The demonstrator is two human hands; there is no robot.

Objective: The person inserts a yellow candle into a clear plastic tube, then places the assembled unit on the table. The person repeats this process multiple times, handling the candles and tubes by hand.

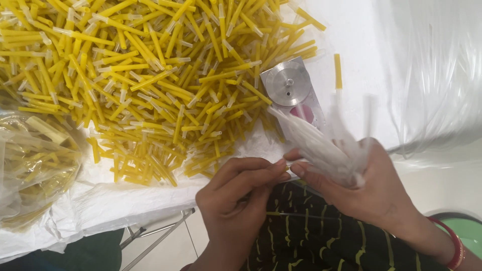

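My right hand (366, 188) grips a bundle of thin white translucent tubes (321, 145) that fans up and to the left, blurred by motion. My left hand (238, 200) pinches the end of one tube where its fingertips meet the right thumb, near the bundle's base. Just beyond the bundle lies a small metal fixture (288, 85) with a round steel disc and a pink part. A large heap of yellow plastic tubes with clear tips (150, 75) covers the white sheet to the left.
A clear plastic bag (35, 165) with more yellow pieces sits at the left edge. Clear plastic sheeting (432, 75) lies on the right. One stray yellow tube (338, 71) lies by the fixture. Below are dark patterned cloth (311, 231) and a metal frame (160, 233).
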